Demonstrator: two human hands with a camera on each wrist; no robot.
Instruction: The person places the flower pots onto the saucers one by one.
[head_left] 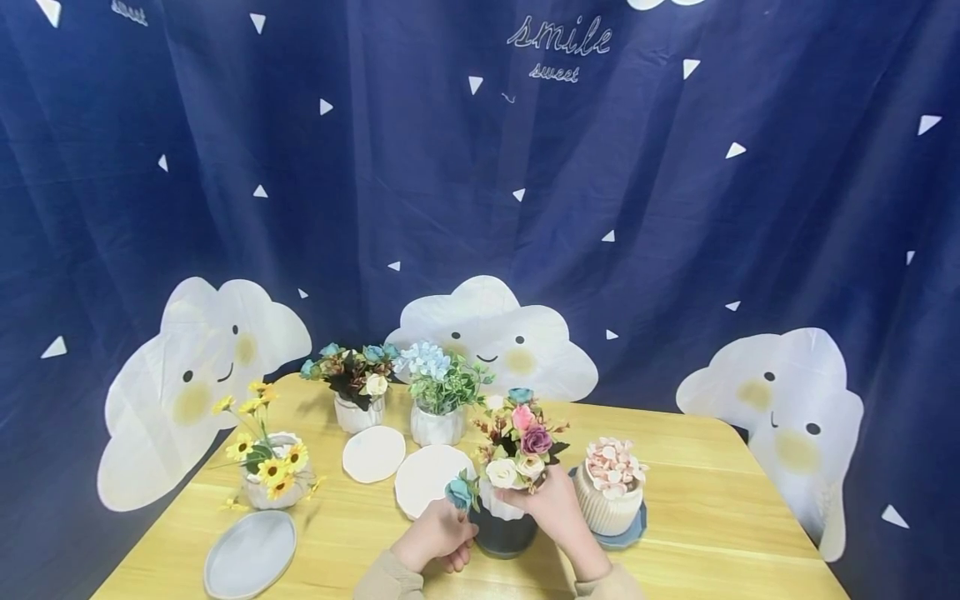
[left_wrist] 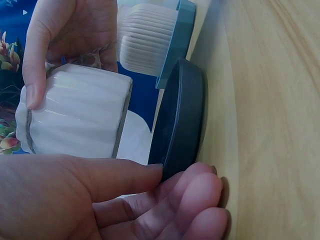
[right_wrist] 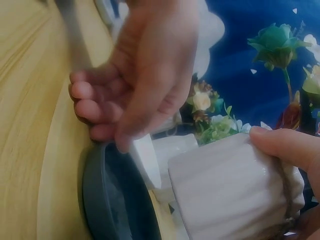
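My right hand point(head_left: 553, 505) grips a white ribbed flowerpot point(left_wrist: 82, 112) near its top, thumb along the side. Pink, purple, cream and teal artificial flowers point(head_left: 522, 437) fill the pot. Just under it sits a round dark grey saucer point(head_left: 504, 537) on the table. In the right wrist view the pot is tilted, with its base above the saucer's hollow. My left hand point(head_left: 442, 535) pinches the saucer's near-left rim between thumb and fingers, the fingertips close to the wood in the left wrist view.
To the right, a cream ribbed pot point(head_left: 611, 508) of pink blossoms stands on a blue-grey saucer point(head_left: 636, 533). Two white plates point(head_left: 373, 454) lie left of my hands, with two potted bouquets behind. Further left are a pot of yellow daisies point(head_left: 273, 483) and a grey oval plate point(head_left: 251, 557).
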